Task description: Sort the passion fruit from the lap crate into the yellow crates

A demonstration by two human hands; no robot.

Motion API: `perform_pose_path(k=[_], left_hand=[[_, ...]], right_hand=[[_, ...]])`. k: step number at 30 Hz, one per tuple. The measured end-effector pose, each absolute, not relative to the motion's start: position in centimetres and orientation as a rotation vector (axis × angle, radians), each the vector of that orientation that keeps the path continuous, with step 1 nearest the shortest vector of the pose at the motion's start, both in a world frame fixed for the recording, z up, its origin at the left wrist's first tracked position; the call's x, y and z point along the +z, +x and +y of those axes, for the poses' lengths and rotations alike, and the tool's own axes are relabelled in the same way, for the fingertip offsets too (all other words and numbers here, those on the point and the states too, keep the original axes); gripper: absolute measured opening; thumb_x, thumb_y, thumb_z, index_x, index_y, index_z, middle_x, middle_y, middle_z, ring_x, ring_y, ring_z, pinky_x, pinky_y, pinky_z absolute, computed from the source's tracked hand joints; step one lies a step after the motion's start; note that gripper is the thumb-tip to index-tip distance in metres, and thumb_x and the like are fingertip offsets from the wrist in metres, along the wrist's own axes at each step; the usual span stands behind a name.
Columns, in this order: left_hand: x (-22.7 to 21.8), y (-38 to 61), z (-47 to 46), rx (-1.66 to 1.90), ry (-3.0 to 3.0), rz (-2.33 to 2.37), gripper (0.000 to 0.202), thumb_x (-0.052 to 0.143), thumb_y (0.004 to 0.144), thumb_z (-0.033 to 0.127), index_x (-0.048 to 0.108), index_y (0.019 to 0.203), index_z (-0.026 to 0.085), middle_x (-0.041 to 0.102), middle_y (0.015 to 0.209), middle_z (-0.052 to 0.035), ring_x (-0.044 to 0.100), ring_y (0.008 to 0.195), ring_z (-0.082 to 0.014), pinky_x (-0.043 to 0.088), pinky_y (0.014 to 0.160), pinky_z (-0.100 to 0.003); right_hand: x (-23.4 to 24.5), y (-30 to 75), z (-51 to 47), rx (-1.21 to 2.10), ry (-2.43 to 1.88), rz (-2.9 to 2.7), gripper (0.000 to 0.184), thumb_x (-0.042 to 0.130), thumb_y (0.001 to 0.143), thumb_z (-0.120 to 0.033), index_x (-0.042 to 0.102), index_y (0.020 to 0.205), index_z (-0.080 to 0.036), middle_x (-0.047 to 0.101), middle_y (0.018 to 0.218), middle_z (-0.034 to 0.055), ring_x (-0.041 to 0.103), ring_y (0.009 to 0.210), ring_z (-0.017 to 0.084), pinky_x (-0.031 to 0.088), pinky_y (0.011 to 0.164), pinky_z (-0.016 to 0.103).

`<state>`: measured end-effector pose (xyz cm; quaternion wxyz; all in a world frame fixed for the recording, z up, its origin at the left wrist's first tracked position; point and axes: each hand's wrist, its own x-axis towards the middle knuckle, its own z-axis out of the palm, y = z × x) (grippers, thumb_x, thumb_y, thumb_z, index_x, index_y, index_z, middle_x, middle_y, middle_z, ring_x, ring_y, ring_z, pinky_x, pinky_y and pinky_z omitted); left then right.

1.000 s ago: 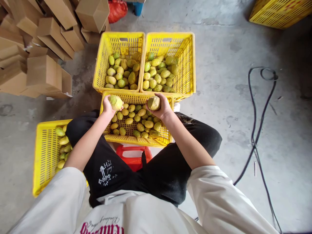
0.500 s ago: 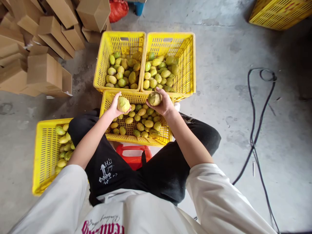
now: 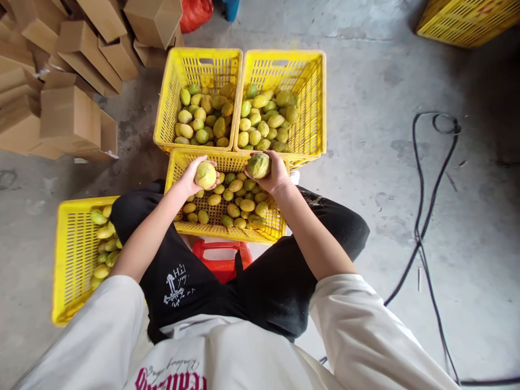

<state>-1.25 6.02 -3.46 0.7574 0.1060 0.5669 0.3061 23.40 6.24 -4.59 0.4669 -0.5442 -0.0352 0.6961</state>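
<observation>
Grip: left hand (image 3: 187,182) clasps yellowish fruit (image 3: 205,174); right hand (image 3: 277,177) clasps greener fruit (image 3: 258,165).
Stock: near crate (image 3: 227,234) holds many more; far crates (image 3: 167,108) part-filled.

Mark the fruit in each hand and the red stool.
Yellowish fruit (image 3: 205,174), head view, middle of its skin; left hand (image 3: 187,183) holds it.
Greenish fruit (image 3: 258,165), head view, middle of its skin; right hand (image 3: 277,177) holds it.
Red stool (image 3: 219,269), head view, seat between the legs.
</observation>
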Motion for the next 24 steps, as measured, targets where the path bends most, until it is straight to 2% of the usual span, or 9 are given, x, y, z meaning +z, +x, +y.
perform_pose_path(k=[3, 5, 7, 11, 14, 16, 18, 21, 24], left_hand=[[-2.8, -1.3, 5.6, 0.67, 0.318, 1.22, 0.07, 0.08, 0.117, 0.081, 0.079, 0.164, 0.028, 0.081, 0.082, -0.0004, 0.081, 0.057, -0.0255, 0.064, 0.055, -0.029], [-2.2, -1.1, 5.3, 0.68, 0.361, 1.218, 0.071, 0.078, 0.119, 0.085, 0.076, 0.168, 0.034, 0.078, 0.081, 0.0024, 0.081, 0.055, -0.0234, 0.061, 0.052, -0.026], [-1.8, -0.8, 5.2, 0.695, 0.373, 1.227, 0.067, 0.076, 0.12, 0.088, 0.077, 0.161, 0.034, 0.077, 0.08, 0.0025, 0.083, 0.057, -0.024, 0.059, 0.051, -0.024], [-1.7, -0.3, 5.3, 0.769, 0.318, 1.302, 0.058, 0.082, 0.119, 0.087, 0.077, 0.136, 0.032, 0.084, 0.088, -0.0013, 0.092, 0.071, -0.0281, 0.06, 0.053, -0.024], [-2.0, -0.3, 5.4, 0.807, 0.308, 1.318, 0.047, 0.095, 0.115, 0.069, 0.073, 0.127, 0.03, 0.084, 0.092, 0.0006, 0.091, 0.071, -0.0249, 0.057, 0.053, -0.021], [-2.2, -0.5, 5.4, 0.815, 0.32, 1.312, 0.038, 0.099, 0.113, 0.053, 0.073, 0.123, 0.028, 0.08, 0.091, 0.0026, 0.089, 0.067, -0.0219, 0.055, 0.051, -0.019], [-2.4, -0.6, 5.3, 0.814, 0.308, 1.295, 0.033, 0.098, 0.111, 0.047, 0.075, 0.124, 0.028, 0.077, 0.089, 0.0036, 0.087, 0.064, -0.0207, 0.053, 0.049, -0.019], [-2.6, -0.5, 5.3, 0.826, 0.237, 1.263, 0.034, 0.095, 0.113, 0.055, 0.078, 0.127, 0.029, 0.076, 0.085, 0.0031, 0.086, 0.064, -0.0215, 0.058, 0.052, -0.021], [-2.5, -0.2, 5.5, 0.862, 0.138, 1.285, 0.037, 0.088, 0.118, 0.063, 0.079, 0.125, 0.027, 0.078, 0.084, 0.0009, 0.087, 0.067, -0.0233, 0.069, 0.062, -0.027]], right_hand=[[-4.9, 23.9, 6.4, 1.698, -1.292, -0.054, 0.043, 0.093, 0.113, -0.06, 0.074, 0.096, -0.026, 0.073, 0.078, 0.0, 0.082, 0.085, 0.023, 0.08, 0.083, 0.037], [-5.2, 24.3, 6.5, 1.696, -1.252, -0.061, 0.044, 0.1, 0.107, -0.061, 0.073, 0.098, -0.027, 0.072, 0.079, -0.0002, 0.085, 0.092, 0.026, 0.082, 0.085, 0.038], [-5.3, 24.6, 6.4, 1.67, -1.22, -0.071, 0.045, 0.104, 0.105, -0.059, 0.072, 0.1, -0.028, 0.073, 0.082, -0.001, 0.086, 0.095, 0.025, 0.082, 0.085, 0.036], [-4.7, 24.7, 6.3, 1.548, -1.251, -0.047, 0.039, 0.103, 0.108, -0.047, 0.069, 0.106, -0.029, 0.078, 0.093, -0.0031, 0.081, 0.09, 0.018, 0.077, 0.077, 0.025], [-4.4, 24.6, 6.3, 1.513, -1.283, -0.002, 0.034, 0.098, 0.113, -0.043, 0.067, 0.108, -0.029, 0.077, 0.093, -0.0037, 0.08, 0.088, 0.017, 0.076, 0.073, 0.025], [-4.7, 24.6, 6.4, 1.536, -1.307, 0.018, 0.035, 0.094, 0.115, -0.048, 0.066, 0.107, -0.03, 0.075, 0.091, -0.0035, 0.082, 0.087, 0.019, 0.076, 0.073, 0.027], [-5.4, 24.5, 6.5, 1.566, -1.348, 0.035, 0.038, 0.09, 0.116, -0.056, 0.065, 0.106, -0.03, 0.075, 0.089, -0.0027, 0.084, 0.089, 0.021, 0.077, 0.074, 0.03], [-6.6, 24.4, 6.5, 1.598, -1.404, 0.001, 0.041, 0.086, 0.115, -0.064, 0.066, 0.104, -0.029, 0.076, 0.09, -0.0005, 0.09, 0.098, 0.026, 0.077, 0.077, 0.033], [-7.3, 24.2, 6.4, 1.642, -1.4, -0.147, 0.046, 0.091, 0.109, -0.069, 0.068, 0.104, -0.03, 0.08, 0.096, 0.0016, 0.092, 0.108, 0.03, 0.078, 0.08, 0.036]])
